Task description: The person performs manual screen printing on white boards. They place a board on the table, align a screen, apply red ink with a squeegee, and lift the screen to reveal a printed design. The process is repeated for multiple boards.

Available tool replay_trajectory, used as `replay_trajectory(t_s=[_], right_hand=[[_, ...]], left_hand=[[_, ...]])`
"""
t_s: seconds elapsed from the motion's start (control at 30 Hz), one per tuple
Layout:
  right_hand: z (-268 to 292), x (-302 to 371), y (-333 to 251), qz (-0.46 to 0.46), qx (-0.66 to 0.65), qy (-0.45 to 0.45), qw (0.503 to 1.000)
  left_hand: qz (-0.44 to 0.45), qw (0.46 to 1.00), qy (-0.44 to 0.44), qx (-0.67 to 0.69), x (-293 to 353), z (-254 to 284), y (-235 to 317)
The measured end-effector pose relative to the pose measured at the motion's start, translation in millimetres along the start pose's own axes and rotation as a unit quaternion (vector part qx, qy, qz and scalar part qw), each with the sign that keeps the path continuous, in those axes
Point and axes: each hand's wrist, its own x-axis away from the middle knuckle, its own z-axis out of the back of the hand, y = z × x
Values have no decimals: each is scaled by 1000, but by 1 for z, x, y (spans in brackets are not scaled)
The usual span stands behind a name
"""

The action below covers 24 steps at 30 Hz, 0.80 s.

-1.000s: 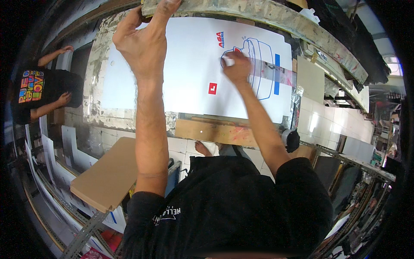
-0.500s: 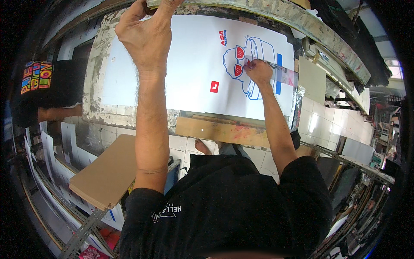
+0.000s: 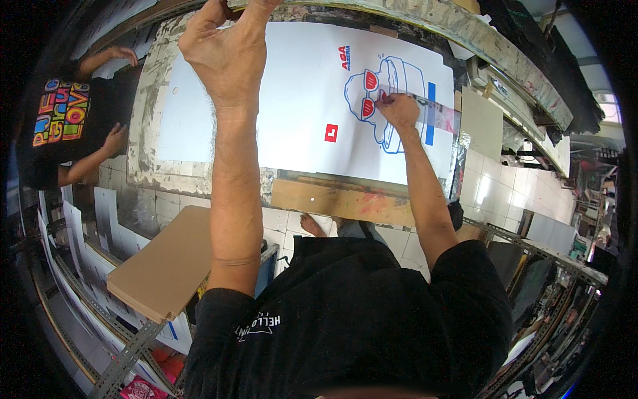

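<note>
A large white sheet [image 3: 286, 100] lies on the worn, paint-stained table [image 3: 149, 126]. Its right part carries blue line art with red sunglasses, a red square and a blue bar. Over this drawing my right hand [image 3: 401, 111] is closed, its fingertips pinching the end of a clear plastic strip [image 3: 438, 116] with pinkish patches, which stretches past the sheet's right edge. At the far edge my left hand [image 3: 226, 56] is raised with its fingers curled around the long stained frame [image 3: 505, 66]; the fingertips are partly cut off by the picture's top.
A co-worker in a black shirt [image 3: 100, 113] stands at the table's left end. Brown boards [image 3: 163, 259] are stacked on a metal rack [image 3: 129, 352] near my left side. A brown board [image 3: 339, 203] runs along the table's near edge. Another rack [image 3: 545, 249] stands to the right.
The co-worker has drawn back from the table's left end, and both their hands now show, bent at the elbows. My own hands hold almost the same places.
</note>
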Motion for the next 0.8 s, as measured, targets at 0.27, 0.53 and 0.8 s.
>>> replay_trajectory(t_s=[0.27, 0.53, 0.8], right_hand=[[6, 2, -7, -5, 13, -13, 1000], [3, -1, -11, -33, 19, -28, 999], [5, -3, -15, -38, 26, -24, 999]], left_hand=[[25, 1000, 2, 2, -2, -1, -1], [8, 1000, 10, -26, -3, -1, -3], [-25, 999, 23, -14, -4, -4, -9]])
